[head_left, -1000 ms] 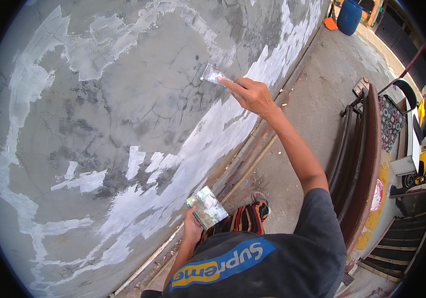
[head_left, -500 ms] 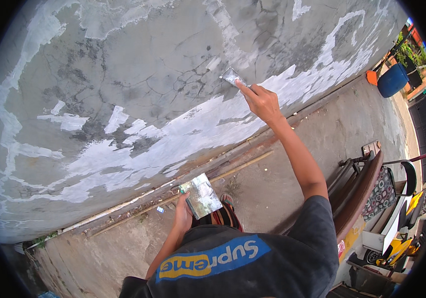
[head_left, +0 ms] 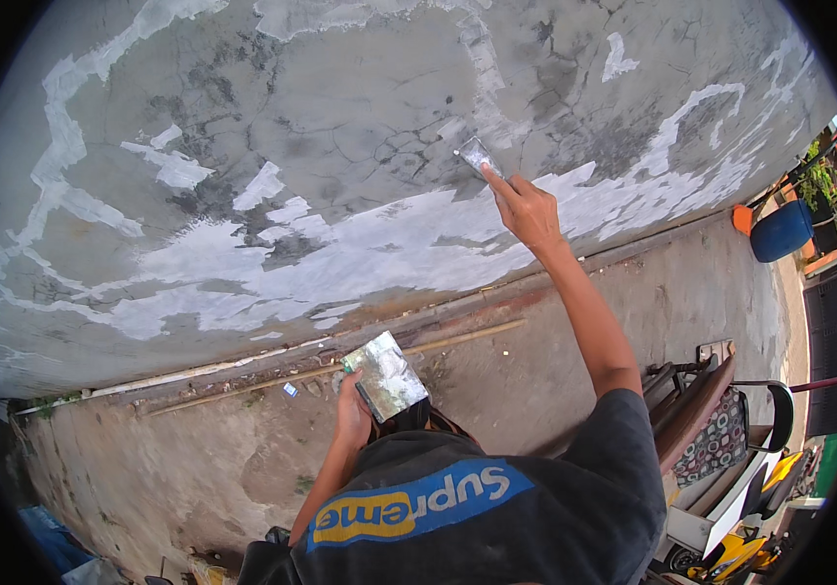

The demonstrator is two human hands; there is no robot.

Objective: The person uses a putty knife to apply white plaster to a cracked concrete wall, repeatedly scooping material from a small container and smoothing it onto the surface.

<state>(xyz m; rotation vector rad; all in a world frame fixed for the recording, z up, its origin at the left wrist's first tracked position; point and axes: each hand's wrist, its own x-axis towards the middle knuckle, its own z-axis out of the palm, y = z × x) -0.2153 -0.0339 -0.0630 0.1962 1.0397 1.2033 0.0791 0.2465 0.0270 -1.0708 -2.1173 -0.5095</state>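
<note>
A grey, cracked wall fills the upper view, with a broad band of white putty along its lower part and smaller white patches above. My right hand, arm stretched out, grips a putty knife. Its blade lies at or very near the wall, over bare grey just above the white band; exact contact is unclear. Close to my body, my left hand holds a flat rectangular board by its left edge. White and greyish smears cover the board's face.
A long thin pole lies on the ground along the wall's foot. To the right stand a brown wooden bench, a patterned cushion and a yellow motorbike. Farther off is a blue barrel.
The view has shifted, so the wall's marks sit farther right and the ground shows more at lower left. Both hands keep their holds; the putty knife stays near the same patch of wall.
</note>
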